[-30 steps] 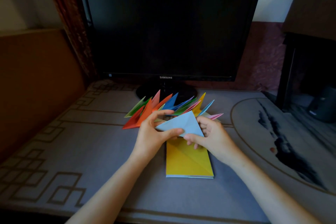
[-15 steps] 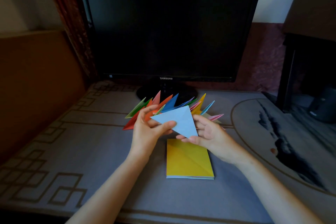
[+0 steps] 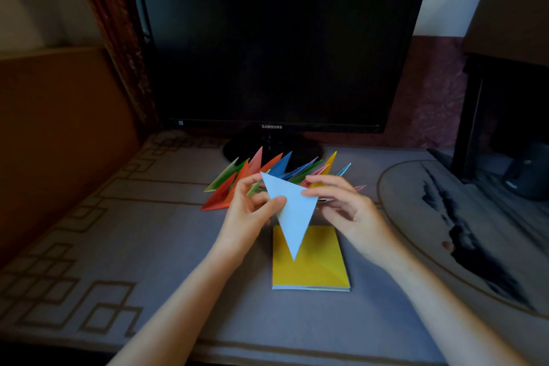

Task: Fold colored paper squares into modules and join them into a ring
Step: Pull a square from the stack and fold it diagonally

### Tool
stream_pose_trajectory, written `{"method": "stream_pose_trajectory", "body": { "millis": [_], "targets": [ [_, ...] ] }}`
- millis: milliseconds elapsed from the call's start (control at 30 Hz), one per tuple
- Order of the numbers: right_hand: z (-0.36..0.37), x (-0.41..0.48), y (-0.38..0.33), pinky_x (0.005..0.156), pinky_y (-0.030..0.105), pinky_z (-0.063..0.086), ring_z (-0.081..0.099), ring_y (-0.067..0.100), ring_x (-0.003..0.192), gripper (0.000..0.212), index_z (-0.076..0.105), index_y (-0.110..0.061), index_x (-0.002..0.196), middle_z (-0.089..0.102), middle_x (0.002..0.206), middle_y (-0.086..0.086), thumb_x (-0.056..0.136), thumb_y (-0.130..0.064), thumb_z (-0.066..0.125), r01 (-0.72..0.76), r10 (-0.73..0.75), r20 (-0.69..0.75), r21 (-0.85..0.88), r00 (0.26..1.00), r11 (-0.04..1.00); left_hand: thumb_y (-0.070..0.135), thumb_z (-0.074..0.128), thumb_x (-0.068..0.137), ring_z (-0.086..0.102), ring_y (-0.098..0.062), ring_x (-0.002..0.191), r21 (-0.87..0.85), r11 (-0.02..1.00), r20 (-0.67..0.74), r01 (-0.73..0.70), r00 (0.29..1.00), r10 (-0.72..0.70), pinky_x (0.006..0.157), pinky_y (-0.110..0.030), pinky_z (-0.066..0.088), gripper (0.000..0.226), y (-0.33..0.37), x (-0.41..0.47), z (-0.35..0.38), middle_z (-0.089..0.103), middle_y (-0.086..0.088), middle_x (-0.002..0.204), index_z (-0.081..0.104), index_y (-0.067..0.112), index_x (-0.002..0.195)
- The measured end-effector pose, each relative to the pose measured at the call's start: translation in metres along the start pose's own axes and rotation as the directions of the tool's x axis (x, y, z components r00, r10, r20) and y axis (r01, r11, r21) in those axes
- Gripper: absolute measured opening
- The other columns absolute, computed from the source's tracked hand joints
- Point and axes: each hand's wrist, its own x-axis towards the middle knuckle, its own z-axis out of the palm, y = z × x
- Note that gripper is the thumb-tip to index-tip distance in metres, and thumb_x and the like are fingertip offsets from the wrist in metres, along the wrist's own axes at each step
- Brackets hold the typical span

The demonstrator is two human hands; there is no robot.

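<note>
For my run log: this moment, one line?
left hand: pinches blue triangle | right hand: fingertip touches its corner | yellow stack: on table

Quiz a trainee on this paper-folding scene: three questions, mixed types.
1. True or false: the light blue triangle lies flat on the paper stack.
2. The stack's top sheet is: A red, B yellow, C green.
3. Fill in: the folded modules lie in front of the ___'s base.
Key: 1 false, the left hand pinches it in the air, tip down, while the right hand touches its edge; 2 B; 3 monitor.
</note>
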Motion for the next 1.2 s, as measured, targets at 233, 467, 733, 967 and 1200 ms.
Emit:
{"method": "stream_pose_trajectory", "body": {
  "millis": [233,467,733,967,1200],
  "targets": [
    [0.003,0.000,0.005,0.100,0.038,0.045,0.055,0.008,0.115,0.023,0.073,-0.030,0.089,0.061,0.114,-0.016,0.078,-0.010,0.070,-0.099,0.099,-0.014,0.029,0.995,0.995,0.002,0.064,0.084,0.066,-0.007,0.066,0.089,0.996,0.049,0.014,0.999,-0.018,0.053,-0.016,0.048,0.039,0.003,-0.002,0.000,0.069,-0.004,0.074,0.050,0.016,0.117],
    [0.005,0.003,0.003,0.083,0.030,0.050,0.062,0.009,0.091,0.010,0.071,-0.028,0.083,0.067,0.098,-0.009,0.077,-0.024,0.065,-0.112,0.123,-0.103,0.107,0.987,0.988,0.015,0.057,0.085,0.072,-0.024,0.077,-0.092,0.993,0.120,0.075,0.991,-0.063,0.066,-0.024,0.057,0.020,0.005,-0.003,0.001,0.073,-0.013,0.088,0.062,0.005,0.102],
    [0.006,0.001,0.003,0.066,0.026,0.054,0.063,0.011,0.076,0.011,0.069,-0.008,0.087,0.065,0.092,0.004,0.088,-0.002,0.060,-0.162,0.177,-0.087,0.160,0.980,0.974,0.003,0.073,0.068,0.071,-0.021,0.079,0.012,1.000,0.120,0.021,0.993,-0.022,0.069,-0.026,0.057,0.032,0.003,-0.005,0.002,0.074,-0.012,0.084,0.064,0.007,0.099],
    [0.012,0.000,-0.001,0.065,0.030,0.056,0.069,0.021,0.081,0.016,0.064,-0.015,0.089,0.070,0.088,0.004,0.078,-0.008,0.072,-0.233,0.258,-0.064,0.258,0.964,0.937,-0.002,0.070,0.075,0.071,-0.017,0.072,0.062,0.998,0.066,0.008,0.998,-0.012,0.065,-0.026,0.058,0.017,0.002,-0.004,0.000,0.074,-0.008,0.078,0.066,0.005,0.090],
    [0.016,0.004,-0.002,0.042,0.025,0.049,0.064,0.024,0.052,0.029,0.060,-0.004,0.092,0.068,0.066,0.009,0.068,-0.012,0.074,-0.331,0.365,-0.027,0.363,0.930,0.871,-0.001,0.072,0.072,0.070,-0.015,0.068,0.087,0.996,0.121,0.006,0.993,-0.016,0.065,-0.025,0.057,0.017,0.000,-0.004,0.002,0.073,-0.006,0.073,0.067,0.010,0.083]
  ]
}}
